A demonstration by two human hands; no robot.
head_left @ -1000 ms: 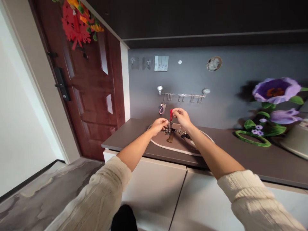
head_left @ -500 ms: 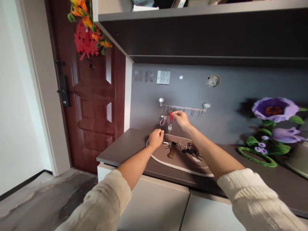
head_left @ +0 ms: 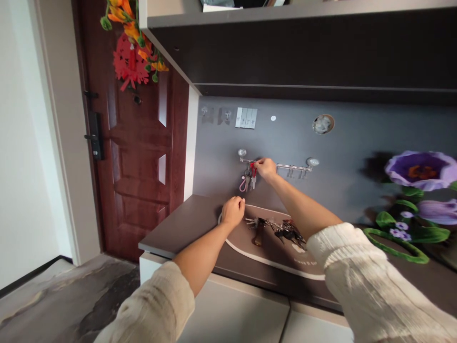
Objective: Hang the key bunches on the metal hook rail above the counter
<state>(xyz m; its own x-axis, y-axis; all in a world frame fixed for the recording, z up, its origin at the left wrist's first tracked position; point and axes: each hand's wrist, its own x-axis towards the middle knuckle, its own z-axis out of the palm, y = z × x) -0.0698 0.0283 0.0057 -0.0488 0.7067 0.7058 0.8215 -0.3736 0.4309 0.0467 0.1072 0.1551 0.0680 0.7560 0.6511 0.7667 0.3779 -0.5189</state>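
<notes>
My right hand [head_left: 266, 169] is up at the metal hook rail [head_left: 294, 167] on the grey wall, its fingers pinching a red key strap [head_left: 253, 168]. Silver keys [head_left: 253, 182] dangle from that strap. Just left of it, a key ring with a pink loop [head_left: 243, 184] hangs from the rail. My left hand [head_left: 233, 211] is curled closed above the left edge of a brown mat [head_left: 278, 259]; whatever its fingers may hold is hidden. On the mat lies a pile of keys [head_left: 287, 231], with a brown key fob [head_left: 257, 236] at its left.
Purple artificial flowers [head_left: 423, 171] with a green loop base stand on the counter [head_left: 178, 214] at right. A dark cabinet underside [head_left: 285, 57] overhangs the rail. At left is a reddish wooden door [head_left: 137, 166]. Light switches [head_left: 246, 118] and small clear hooks are on the wall.
My right hand has raised the red strap a little and leftward to the rail, beside the pink-looped ring. My left hand stays curled near the mat's edge. The view has shifted slightly.
</notes>
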